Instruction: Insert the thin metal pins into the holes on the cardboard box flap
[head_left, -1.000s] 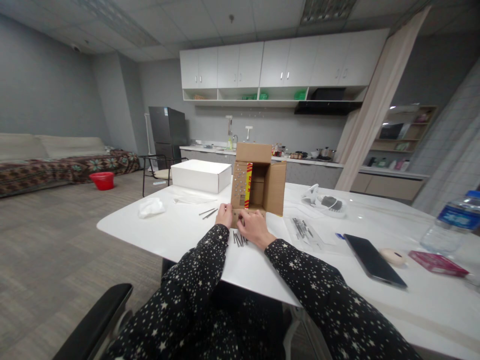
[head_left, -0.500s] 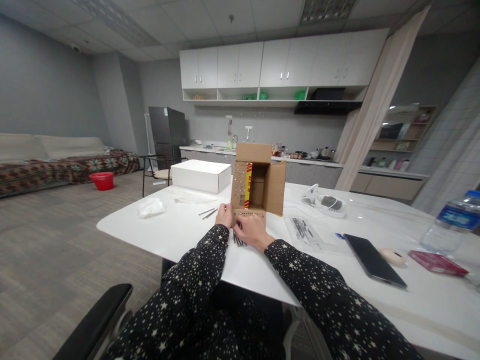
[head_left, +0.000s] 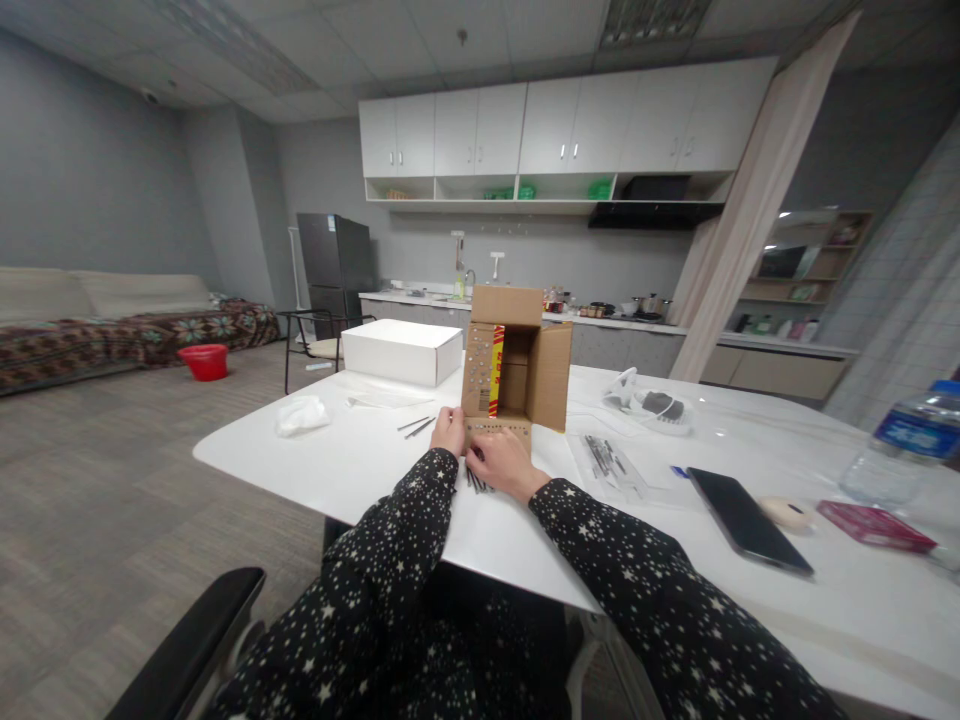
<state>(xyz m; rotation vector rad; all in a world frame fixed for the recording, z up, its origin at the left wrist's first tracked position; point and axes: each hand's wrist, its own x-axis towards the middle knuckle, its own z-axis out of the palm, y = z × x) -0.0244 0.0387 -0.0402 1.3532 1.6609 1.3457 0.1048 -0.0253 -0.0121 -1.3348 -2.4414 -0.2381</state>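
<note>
The left hand (head_left: 450, 431) rests on the near flap of the open cardboard box (head_left: 516, 362), likely steadying it. The right hand (head_left: 501, 463), close beside, covers a small pile of nails (head_left: 475, 482) on the white table (head_left: 360, 462); whether it grips one is hidden.

An open-plan home or studio flat is shown: a kitchen with white cupboards (head_left: 570, 125), a fridge (head_left: 335, 262), a sofa (head_left: 112, 315) and a white table (head_left: 360, 460) are seen.
</note>
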